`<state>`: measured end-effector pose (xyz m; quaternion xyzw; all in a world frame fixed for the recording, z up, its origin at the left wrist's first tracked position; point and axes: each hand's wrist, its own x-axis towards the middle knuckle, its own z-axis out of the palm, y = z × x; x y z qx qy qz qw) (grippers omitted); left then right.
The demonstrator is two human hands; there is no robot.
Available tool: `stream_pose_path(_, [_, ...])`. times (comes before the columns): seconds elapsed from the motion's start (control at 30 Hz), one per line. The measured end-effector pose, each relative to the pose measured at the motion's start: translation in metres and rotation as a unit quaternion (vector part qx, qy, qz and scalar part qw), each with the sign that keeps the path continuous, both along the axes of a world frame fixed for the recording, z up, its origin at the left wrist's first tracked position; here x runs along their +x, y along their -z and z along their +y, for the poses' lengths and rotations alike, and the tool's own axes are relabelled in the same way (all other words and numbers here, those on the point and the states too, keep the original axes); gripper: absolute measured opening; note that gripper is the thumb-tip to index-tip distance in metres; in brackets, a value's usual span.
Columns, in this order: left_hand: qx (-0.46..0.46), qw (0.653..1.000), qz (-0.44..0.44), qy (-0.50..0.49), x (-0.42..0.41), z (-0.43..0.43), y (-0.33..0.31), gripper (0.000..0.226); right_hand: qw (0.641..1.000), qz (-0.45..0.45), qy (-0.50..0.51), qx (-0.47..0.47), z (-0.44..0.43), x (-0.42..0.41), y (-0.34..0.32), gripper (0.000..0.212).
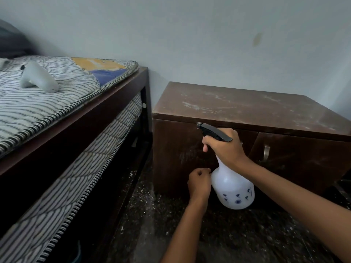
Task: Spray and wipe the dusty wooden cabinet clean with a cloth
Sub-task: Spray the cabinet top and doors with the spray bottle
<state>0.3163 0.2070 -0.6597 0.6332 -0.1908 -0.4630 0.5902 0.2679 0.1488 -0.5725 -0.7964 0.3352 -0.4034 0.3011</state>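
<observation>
Head view: before the cabinet (247, 107) front, right hand (226, 147) fingers wrap the spray bottle (232, 188) neck; left hand (199, 184) fingers curled tight, just beside it.

bed frame (114, 99) just left of cabinet (247, 109), wall (209, 44) behind; open floor (237, 234) in front

Spray bottle (232, 188) in right hand (225, 148)

My left forearm (182, 230) and right forearm (294, 192) are both bare from the wrist back to the lower edge of the view, slim and smooth. My left grip (199, 184) shows plain knuckles and a bare back, while my right grip (226, 147) shows a broad bare back and one short, trimmed nail on the forefinger.
</observation>
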Motion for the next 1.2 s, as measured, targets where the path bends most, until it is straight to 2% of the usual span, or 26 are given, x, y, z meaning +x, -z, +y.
stream_pose_path(0.27, [-0.02,0.999,0.033,-0.01,-0.023,-0.013,0.006,0.027,0.994,0.0,0.09,0.054,-0.015,-0.053,0.012,0.018])
stream_pose_path(0.43, [-0.051,0.996,0.065,0.042,-0.066,-0.019,0.008,0.028,0.981,-0.027,0.177,0.079,-0.02,-0.109,0.013,0.019])
stream_pose_path(0.63, [-0.088,0.988,0.049,0.12,-0.109,-0.024,0.008,0.024,0.946,-0.073,0.286,0.134,-0.025,-0.177,0.007,0.019])
stream_pose_path(0.87, [-0.116,0.982,0.029,0.143,-0.131,-0.027,0.014,0.022,0.899,-0.157,0.373,0.169,-0.028,-0.23,0.005,0.017])
stream_pose_path(1.0, [-0.19,0.957,-0.03,0.216,-0.145,-0.027,0.0,0.015,0.901,-0.179,0.356,0.171,-0.031,-0.249,-0.01,0.02])
stream_pose_path(1.13, [-0.246,0.899,-0.088,0.351,-0.174,-0.043,-0.04,0.019,0.894,-0.218,0.366,0.138,-0.039,-0.269,-0.036,0.023])
stream_pose_path(1.2, [-0.256,0.876,-0.134,0.387,-0.19,-0.059,-0.068,0.025,0.891,-0.248,0.357,0.135,-0.043,-0.278,-0.049,0.021])
